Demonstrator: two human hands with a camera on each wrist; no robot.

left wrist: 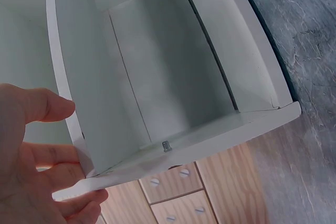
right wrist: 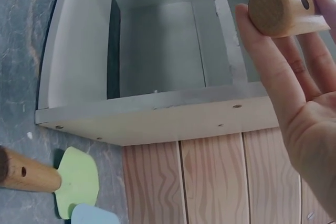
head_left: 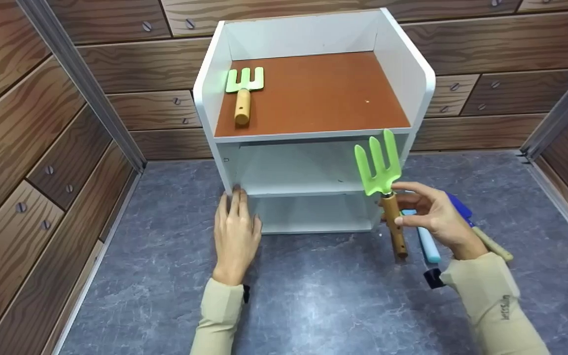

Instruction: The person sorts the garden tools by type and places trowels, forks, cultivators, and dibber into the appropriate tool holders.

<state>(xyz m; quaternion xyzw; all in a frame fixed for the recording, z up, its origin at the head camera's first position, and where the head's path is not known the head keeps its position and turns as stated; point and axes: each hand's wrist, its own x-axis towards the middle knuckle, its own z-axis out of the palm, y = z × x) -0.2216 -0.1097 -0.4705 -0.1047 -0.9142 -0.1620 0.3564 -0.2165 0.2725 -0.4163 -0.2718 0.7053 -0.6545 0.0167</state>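
A green hand fork [head_left: 384, 182] with a brown wooden handle is held tines up by my right hand [head_left: 442, 219], in front of the cabinet's right side. Thumb and fingers pinch the handle; its round butt end [right wrist: 269, 11] shows in the right wrist view. My left hand [head_left: 237, 239] touches the left front edge of a small white cabinet [head_left: 308, 194], its fingers fairly straight. In the left wrist view the thumb lies at a shelf's front edge. Another green fork [head_left: 242, 106], shorter-tined, lies on the cabinet's brown top [head_left: 323, 93], at the left.
On the grey marbled surface [head_left: 165, 276], right of the cabinet, lie a tool with a light blue handle [head_left: 428, 244] and a dark blue one [head_left: 459, 204], partly behind my right hand. A green-bladed tool [right wrist: 79, 182] also lies there. Wood-patterned walls [head_left: 501, 44] stand around.
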